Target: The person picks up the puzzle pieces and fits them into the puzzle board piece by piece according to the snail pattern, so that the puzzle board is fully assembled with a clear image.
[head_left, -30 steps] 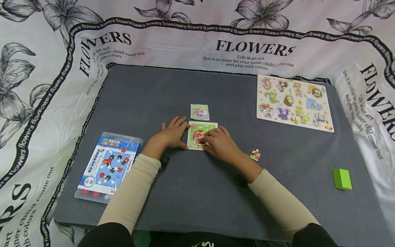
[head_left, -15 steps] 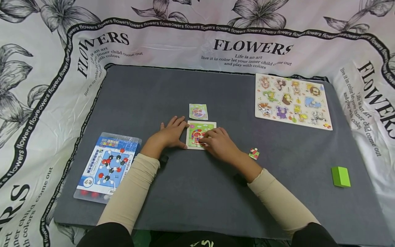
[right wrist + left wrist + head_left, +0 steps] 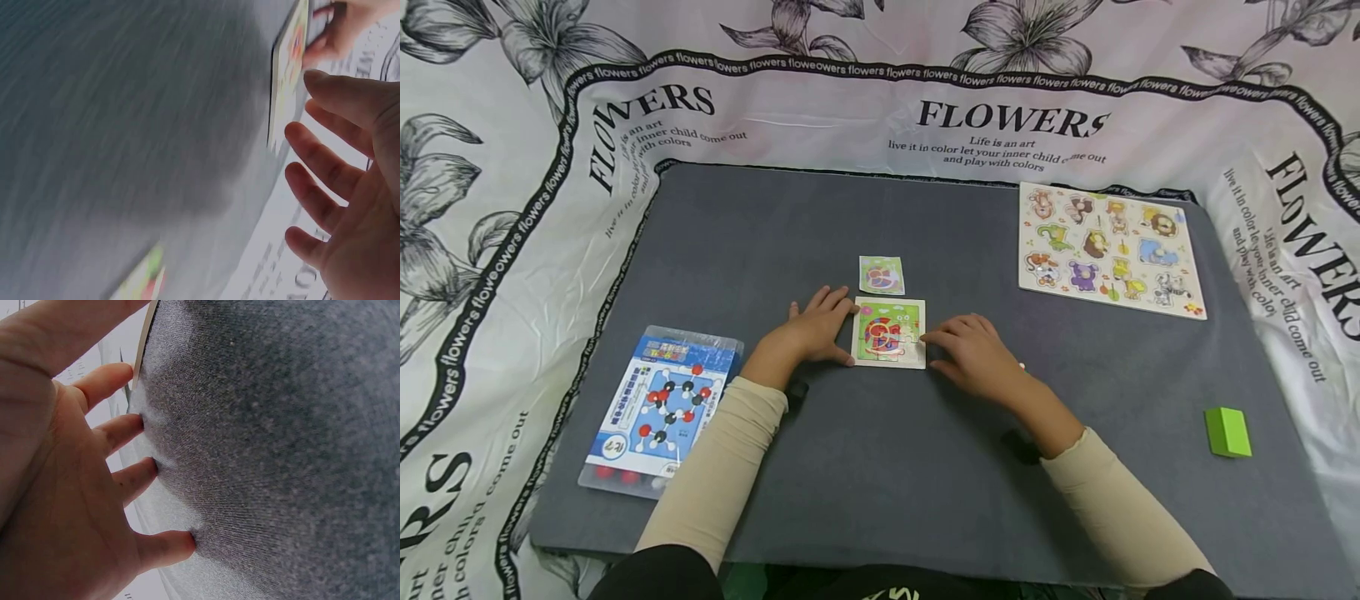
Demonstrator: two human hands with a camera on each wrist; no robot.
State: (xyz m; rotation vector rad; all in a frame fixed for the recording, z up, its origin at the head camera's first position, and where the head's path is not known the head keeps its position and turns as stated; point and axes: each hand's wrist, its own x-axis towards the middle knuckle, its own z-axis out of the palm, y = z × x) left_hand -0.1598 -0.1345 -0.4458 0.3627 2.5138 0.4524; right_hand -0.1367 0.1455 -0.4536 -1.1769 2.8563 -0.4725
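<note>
A small framed jigsaw puzzle point(image 3: 888, 333) with a green and red picture lies flat on the dark tabletop. My left hand point(image 3: 808, 333) rests at its left edge, fingers spread; in the left wrist view several fingertips point(image 3: 181, 545) touch the cloth. At the puzzle's right side is my right hand point(image 3: 977, 357), fingers loosely bent and holding nothing in the right wrist view. A loose puzzle piece point(image 3: 140, 278) lies below that hand there, and is almost hidden behind it in the head view. A small picture card point(image 3: 882, 275) lies just beyond the puzzle.
A plastic case with a molecule picture point(image 3: 662, 408) lies at the left, beside my left forearm. At the back right is an animal puzzle board point(image 3: 1108, 250). A green block point(image 3: 1228, 432) stands at the right. Flower-printed cloth point(image 3: 820, 108) surrounds the table.
My right hand has come off the puzzle and shifted right, uncovering its lower right part and covering most of the loose piece. My left hand stays in place.
</note>
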